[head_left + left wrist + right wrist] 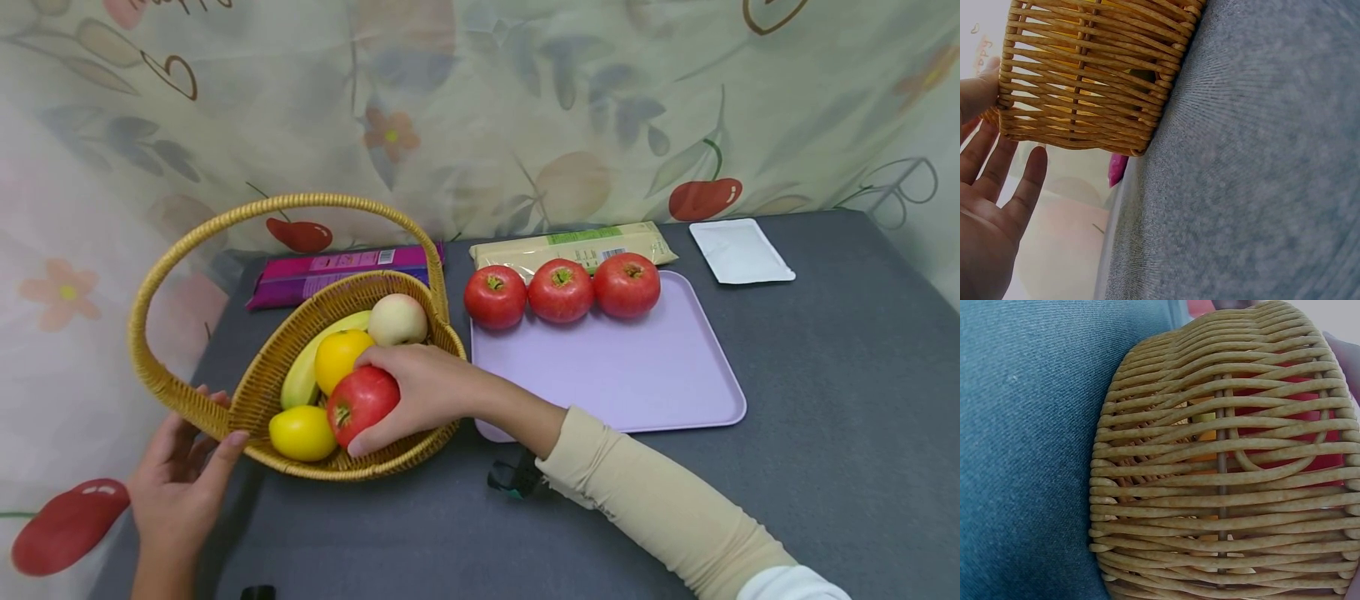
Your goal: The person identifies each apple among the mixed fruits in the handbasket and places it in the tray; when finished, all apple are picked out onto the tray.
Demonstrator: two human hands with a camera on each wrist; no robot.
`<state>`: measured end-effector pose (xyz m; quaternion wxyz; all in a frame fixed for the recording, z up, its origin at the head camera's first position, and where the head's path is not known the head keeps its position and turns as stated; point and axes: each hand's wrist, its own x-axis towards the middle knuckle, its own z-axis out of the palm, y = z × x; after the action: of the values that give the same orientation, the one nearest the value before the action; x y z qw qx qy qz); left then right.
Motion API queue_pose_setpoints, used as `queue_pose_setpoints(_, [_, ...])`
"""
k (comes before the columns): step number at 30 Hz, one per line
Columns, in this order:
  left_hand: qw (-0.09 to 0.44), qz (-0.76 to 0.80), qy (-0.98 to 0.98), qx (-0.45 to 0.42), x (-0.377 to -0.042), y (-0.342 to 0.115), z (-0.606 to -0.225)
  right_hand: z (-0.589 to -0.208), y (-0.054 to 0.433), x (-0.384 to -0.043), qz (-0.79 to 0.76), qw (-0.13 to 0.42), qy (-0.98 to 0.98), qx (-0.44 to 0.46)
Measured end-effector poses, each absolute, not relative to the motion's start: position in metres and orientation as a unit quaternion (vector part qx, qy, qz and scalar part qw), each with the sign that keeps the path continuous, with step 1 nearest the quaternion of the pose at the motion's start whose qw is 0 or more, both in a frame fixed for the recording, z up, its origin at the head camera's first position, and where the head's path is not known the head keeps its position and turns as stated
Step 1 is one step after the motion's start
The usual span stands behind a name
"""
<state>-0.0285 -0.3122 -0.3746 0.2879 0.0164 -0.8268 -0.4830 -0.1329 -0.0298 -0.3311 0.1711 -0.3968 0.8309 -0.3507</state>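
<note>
My right hand [416,392] grips a red apple [363,403] from its right side, inside the wicker basket [258,387]. At the basket's left end, where the tall handle meets the rim, my left hand [180,467] holds on, thumb on the near side and fingers behind. Beside the held apple lie a yellow lemon [302,433], an orange-yellow round fruit [341,358], a banana [302,379] and a pale round fruit [398,319]. In the right wrist view the red apple shows through the basket's weave [1222,500]. The left wrist view shows the basket's end [1085,75] by my spread fingers.
Right of the basket lies a lilac tray [607,375], with three red apples [561,290] along its far edge. Behind are a purple packet [315,275] and a beige packet [577,247]. A flat white packet [741,251] sits at the far right, before a patterned curtain [480,125].
</note>
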Motion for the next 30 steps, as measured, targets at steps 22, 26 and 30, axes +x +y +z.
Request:
queue_pose_setpoints(22, [0.284,-0.484,-0.828,0.013,-0.0287,-0.3138,-0.3760,-0.3316,-0.0245,-0.1345,-0.462,0.180,0.782,-0.378])
queue_pose_setpoints(26, [0.288,-0.490,-0.823,0.002,-0.0288,-0.3141,-0.3771,-0.3302,-0.0226,-0.1348,-0.481,0.186,0.773,-0.370])
queue_pose_setpoints(30, [0.292,-0.485,-0.824,-0.002,-0.0285,-0.3145,-0.3770,-0.3288,-0.0204,-0.1326,-0.507,0.189,0.763,-0.354])
